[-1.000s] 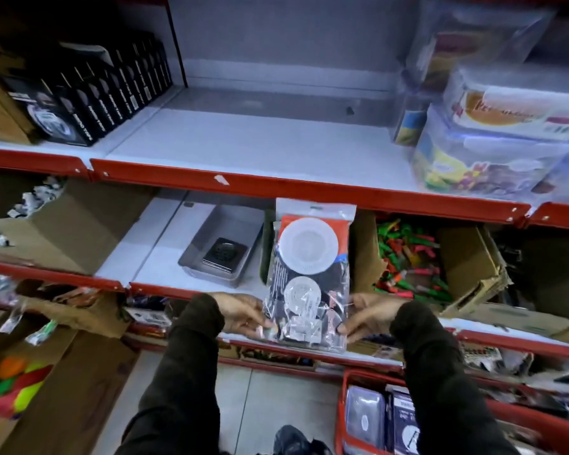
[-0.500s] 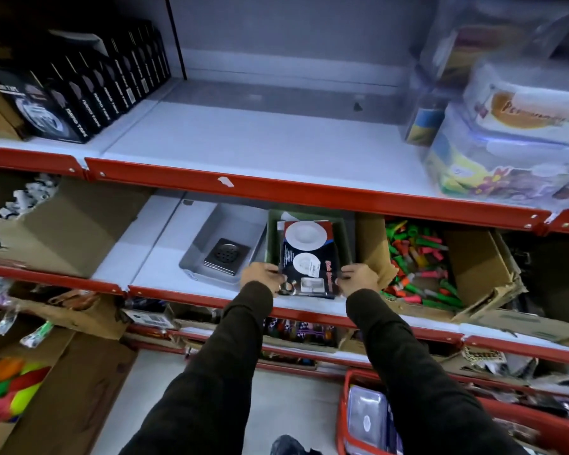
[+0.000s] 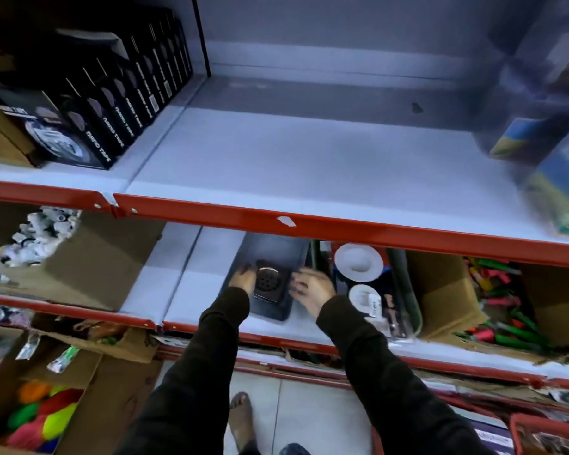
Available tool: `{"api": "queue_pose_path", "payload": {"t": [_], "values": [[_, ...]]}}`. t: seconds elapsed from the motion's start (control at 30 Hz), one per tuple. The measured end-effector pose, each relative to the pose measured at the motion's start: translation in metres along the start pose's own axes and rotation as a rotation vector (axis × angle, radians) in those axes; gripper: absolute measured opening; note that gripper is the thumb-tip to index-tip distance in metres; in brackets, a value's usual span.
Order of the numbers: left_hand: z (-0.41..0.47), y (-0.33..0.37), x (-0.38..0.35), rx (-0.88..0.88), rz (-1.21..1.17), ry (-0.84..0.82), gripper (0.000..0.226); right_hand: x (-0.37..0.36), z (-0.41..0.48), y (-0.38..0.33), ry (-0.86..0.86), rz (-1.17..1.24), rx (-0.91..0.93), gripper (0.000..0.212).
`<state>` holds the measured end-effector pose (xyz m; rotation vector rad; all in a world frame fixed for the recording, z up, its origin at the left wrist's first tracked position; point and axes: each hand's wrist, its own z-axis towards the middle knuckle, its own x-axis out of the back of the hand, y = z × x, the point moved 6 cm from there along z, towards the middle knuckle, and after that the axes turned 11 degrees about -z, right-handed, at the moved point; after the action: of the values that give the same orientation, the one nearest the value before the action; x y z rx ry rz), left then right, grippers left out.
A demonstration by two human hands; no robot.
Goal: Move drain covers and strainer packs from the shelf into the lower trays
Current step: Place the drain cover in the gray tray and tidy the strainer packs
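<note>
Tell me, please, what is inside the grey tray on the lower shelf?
The grey tray holds one square dark drain cover with a round perforated centre. The left hand and right hand flank it, hiding parts of the tray floor; the red shelf edge covers the tray's back.

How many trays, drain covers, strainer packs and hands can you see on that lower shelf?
Trays: 2, the grey plastic tray and the dark green tray beside it.
Drain covers: 1, the square dark metal drain cover in the grey tray.
Strainer packs: 1 visible, the clear plastic strainer pack with white discs in the green tray.
Hands: 2, left hand and right hand.
Total: 6
</note>
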<state>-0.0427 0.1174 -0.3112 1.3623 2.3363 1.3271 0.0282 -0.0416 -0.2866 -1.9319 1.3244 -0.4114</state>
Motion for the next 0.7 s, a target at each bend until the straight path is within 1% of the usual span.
{"api": "queue_pose_path", "payload": {"t": [0.07,0.13,0.27,0.47,0.5,0.57,0.63,0.67,0.7], "values": [[0.017,-0.005,0.000,0.020,0.121,-0.051,0.052,-0.023,0.016,0.015,0.048,-0.059,-0.061,0.045],[0.027,-0.012,0.000,0.029,0.186,-0.096,0.050,-0.036,0.033,0.027,0.111,-0.210,-0.043,0.048],[0.043,-0.021,0.003,0.026,0.321,-0.156,0.047,-0.045,0.049,0.041,0.167,-0.400,-0.031,0.041],[0.047,-0.017,0.006,-0.095,0.628,-0.241,0.049,-0.050,0.057,0.052,0.185,-0.585,0.026,0.059],[0.047,-0.014,0.006,-0.132,0.682,-0.255,0.050,-0.049,0.058,0.051,0.195,-0.687,0.051,0.063],[0.049,-0.006,0.002,-0.202,0.779,-0.295,0.055,-0.050,0.062,0.044,0.208,-1.023,0.130,0.076],[0.052,0.000,-0.005,-0.290,0.868,-0.367,0.070,-0.054,0.071,0.037,0.175,-1.312,0.196,0.095],[0.053,0.003,-0.008,-0.343,0.940,-0.404,0.082,-0.057,0.077,0.033,0.133,-1.455,0.216,0.102],[0.053,0.006,-0.011,-0.399,1.001,-0.433,0.090,-0.060,0.083,0.032,0.075,-1.567,0.216,0.101]]}}
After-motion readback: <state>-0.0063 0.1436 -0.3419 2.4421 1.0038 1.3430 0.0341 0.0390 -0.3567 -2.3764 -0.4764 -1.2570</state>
